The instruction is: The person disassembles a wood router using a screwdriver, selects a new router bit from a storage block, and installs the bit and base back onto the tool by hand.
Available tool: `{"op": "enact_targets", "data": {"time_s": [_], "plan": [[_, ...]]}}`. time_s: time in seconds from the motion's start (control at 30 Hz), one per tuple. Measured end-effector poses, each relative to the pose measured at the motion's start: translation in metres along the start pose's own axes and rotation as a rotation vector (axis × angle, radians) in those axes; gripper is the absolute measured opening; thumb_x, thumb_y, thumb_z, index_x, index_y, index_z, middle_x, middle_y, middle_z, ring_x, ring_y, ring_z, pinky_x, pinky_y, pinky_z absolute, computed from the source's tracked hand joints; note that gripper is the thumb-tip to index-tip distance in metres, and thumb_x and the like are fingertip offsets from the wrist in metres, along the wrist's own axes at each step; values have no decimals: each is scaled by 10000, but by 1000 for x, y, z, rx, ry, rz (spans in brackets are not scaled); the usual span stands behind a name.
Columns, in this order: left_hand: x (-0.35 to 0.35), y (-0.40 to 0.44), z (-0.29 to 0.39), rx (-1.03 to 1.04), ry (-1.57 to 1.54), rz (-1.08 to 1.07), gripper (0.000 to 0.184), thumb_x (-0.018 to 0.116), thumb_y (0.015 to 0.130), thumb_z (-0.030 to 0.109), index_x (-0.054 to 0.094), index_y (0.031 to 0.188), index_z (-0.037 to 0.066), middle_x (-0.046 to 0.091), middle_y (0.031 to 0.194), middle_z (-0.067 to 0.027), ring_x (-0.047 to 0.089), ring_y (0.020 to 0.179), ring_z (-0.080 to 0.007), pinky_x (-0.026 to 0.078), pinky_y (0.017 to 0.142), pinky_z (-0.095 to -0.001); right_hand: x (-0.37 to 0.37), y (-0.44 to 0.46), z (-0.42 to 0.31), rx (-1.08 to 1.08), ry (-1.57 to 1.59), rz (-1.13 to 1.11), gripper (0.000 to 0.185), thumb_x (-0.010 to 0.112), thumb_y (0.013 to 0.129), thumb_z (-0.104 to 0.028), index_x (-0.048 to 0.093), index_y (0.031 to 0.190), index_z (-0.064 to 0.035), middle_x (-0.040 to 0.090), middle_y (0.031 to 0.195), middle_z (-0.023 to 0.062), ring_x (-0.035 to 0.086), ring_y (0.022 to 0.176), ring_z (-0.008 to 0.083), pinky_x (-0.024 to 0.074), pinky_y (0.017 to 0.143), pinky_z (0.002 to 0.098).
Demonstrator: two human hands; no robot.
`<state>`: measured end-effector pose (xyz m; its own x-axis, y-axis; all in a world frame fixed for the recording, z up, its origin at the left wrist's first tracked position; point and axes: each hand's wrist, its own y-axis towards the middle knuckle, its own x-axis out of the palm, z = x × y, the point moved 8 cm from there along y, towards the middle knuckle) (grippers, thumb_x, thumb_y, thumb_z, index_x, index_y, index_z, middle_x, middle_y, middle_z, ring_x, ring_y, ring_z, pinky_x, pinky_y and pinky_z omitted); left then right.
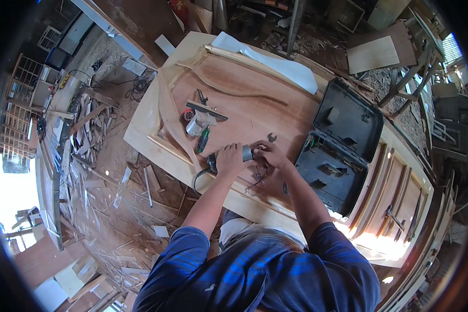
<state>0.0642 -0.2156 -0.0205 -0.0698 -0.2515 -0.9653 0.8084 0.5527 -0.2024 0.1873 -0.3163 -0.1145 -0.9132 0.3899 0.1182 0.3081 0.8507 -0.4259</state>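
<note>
A corded power tool (247, 153) with a dark and grey cylindrical body lies sideways over the wooden panel door (234, 114). My left hand (230, 159) is wrapped around its body from above. At the tool's front end, my right hand (269, 156) has its fingers curled and pinched; whatever small part sits between them is hidden. An open-end wrench (272, 137) lies just beyond my right hand. To the left are a green-handled screwdriver (204, 140) and a silver metal tool part (194, 127). Thin dark wire (256, 186) shows below my right hand.
An open black tool case (332, 165) rests on the door to the right. A curved wood strip (229, 92) and a white sheet (265, 60) lie toward the far side. A hammer (394, 218) sits at the right end. Wood scraps (140, 208) litter the floor at left.
</note>
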Motion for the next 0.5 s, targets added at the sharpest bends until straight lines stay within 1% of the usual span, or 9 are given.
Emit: {"op": "enact_targets", "data": {"time_s": [0.07,0.17,0.2,0.3,0.37,0.47,0.5], "plan": [[4,1,-1,-1,12,8,790,852,730,684,607,1194,92,716,1144,-115,696,1133,-296,519,997,-432,2,1,3,90,-51,-72,227,704,1032,-193,682,1232,-86,708,885,55,636,686,133,553,601,329],[-1,1,2,2,7,6,766,866,731,650,605,1188,93,718,1145,-112,697,1133,-297,518,998,-435,3,6,9,62,-112,-69,242,690,1044,-201,653,1248,-78,706,890,56,631,685,131,553,589,332],[-1,2,2,2,12,11,764,867,728,649,606,1183,92,718,1142,-113,697,1132,-298,519,997,-434,4,2,5,70,-138,-88,269,676,1054,-229,641,1271,-74,710,919,75,645,710,151,561,586,350],[0,1,2,0,22,17,760,871,721,646,608,1169,90,719,1133,-115,696,1130,-301,519,995,-433,7,-7,-11,122,-209,-83,270,652,1072,-259,627,1293,-106,691,879,71,641,674,157,547,585,329],[-1,0,2,8,22,16,757,872,719,645,610,1161,89,720,1126,-115,696,1129,-303,520,992,-433,6,-1,-14,77,-324,-79,293,650,1068,-278,627,1298,-98,701,940,90,669,769,189,571,651,355],[-3,1,3,-21,9,-44,718,899,740,557,609,1209,97,715,1171,-114,687,1165,-300,507,1031,-442,2,10,-4,22,-469,-87,317,658,1056,-285,632,1298,-83,709,1019,110,683,881,224,583,720,386],[-2,1,4,-15,11,-31,728,894,738,576,613,1208,96,718,1170,-114,687,1165,-301,505,1032,-441,3,11,-8,6,-515,-95,322,663,1051,-283,635,1297,-77,710,1043,116,684,914,233,584,739,396]]}}
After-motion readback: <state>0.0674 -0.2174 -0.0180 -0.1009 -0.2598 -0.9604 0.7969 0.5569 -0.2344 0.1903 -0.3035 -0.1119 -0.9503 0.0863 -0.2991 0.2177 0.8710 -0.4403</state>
